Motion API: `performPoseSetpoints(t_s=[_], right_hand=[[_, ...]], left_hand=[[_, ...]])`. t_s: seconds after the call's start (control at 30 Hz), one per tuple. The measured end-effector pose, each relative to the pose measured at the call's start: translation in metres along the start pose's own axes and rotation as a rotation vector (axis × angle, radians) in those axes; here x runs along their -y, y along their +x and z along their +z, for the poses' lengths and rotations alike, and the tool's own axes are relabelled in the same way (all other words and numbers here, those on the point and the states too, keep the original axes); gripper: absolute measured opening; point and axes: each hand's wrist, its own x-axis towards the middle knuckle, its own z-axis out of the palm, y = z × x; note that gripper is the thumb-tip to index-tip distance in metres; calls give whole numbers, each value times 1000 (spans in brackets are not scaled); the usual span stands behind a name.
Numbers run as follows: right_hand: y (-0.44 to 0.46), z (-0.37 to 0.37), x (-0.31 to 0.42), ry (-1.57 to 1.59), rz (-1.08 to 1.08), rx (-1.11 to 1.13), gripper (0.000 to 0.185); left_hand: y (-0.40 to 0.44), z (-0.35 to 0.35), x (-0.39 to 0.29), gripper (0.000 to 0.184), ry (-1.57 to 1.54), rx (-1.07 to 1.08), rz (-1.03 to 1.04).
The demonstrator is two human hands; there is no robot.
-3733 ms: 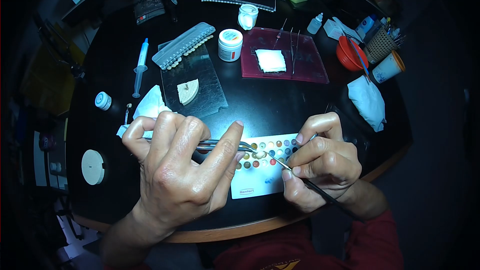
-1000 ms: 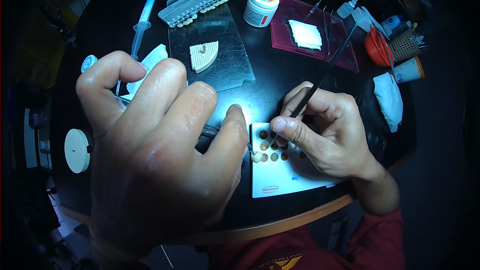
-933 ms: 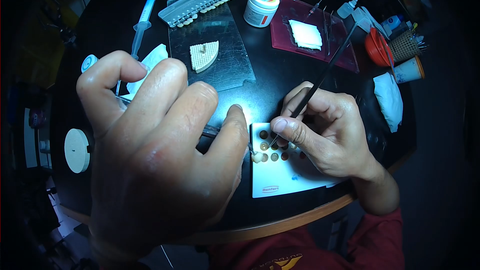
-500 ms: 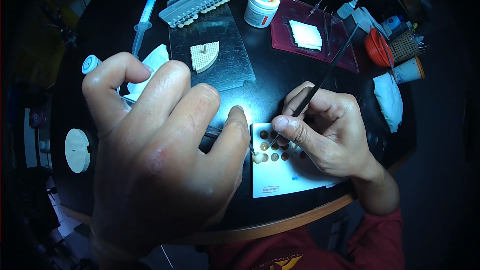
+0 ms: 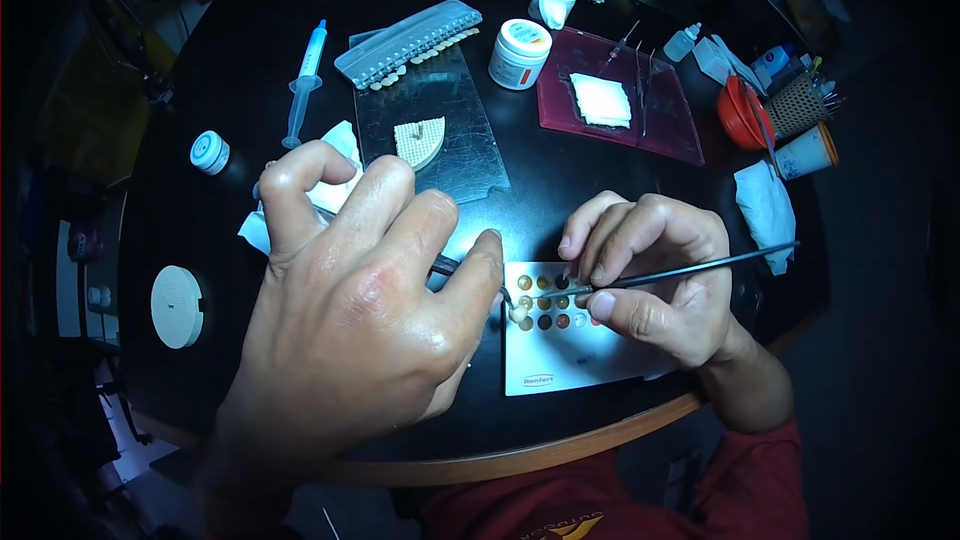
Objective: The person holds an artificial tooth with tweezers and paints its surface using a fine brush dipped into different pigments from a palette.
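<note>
My left hand [image 5: 370, 305] is closed on a dark, slim holding tool [image 5: 446, 265], much of it hidden behind the fingers. At the tool's tip is a small tooth-coloured dental crown [image 5: 518, 314], over the left edge of a white palette [image 5: 548, 365] with rows of coloured wells. In my right hand [image 5: 665, 285], thumb and fingers pinch a thin dark brush [image 5: 710, 265]. The brush lies nearly level, its tip pointing left, close to the crown; whether they touch I cannot tell.
A round honeycomb tray [image 5: 178, 307] lies at left. Farther back are a syringe [image 5: 306, 85], a tooth shade guide [image 5: 408, 45], a wedge-shaped honeycomb block [image 5: 420, 143], a white jar [image 5: 520, 55] and a maroon slab [image 5: 560, 110] with folded tissue [image 5: 601, 100]. A red bowl [image 5: 742, 112] stands right.
The brush has swung from steeply upright to nearly level, and my right fingers have opened out somewhat. My left hand appears smaller and slightly farther right as the head view shifted.
</note>
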Motion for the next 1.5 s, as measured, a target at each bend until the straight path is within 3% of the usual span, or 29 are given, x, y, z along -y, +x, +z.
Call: performPoseSetpoints(t_s=[0.13,0.3,0.7,1.5], right_hand=[[-5,-2,-2,-358,-381,-9,17],[-16,17,2,-469,-466,-106,24],[-15,18,13,-698,-476,-131,21],[-13,23,9,-761,-471,-119,19]], left_hand=[[-1,0,-4,32,50,-43,-3],[0,-7,-12,36,107,-75,-39],[0,-9,-18,32,92,-41,-115],[0,-10,-19,31,45,9,-144]])
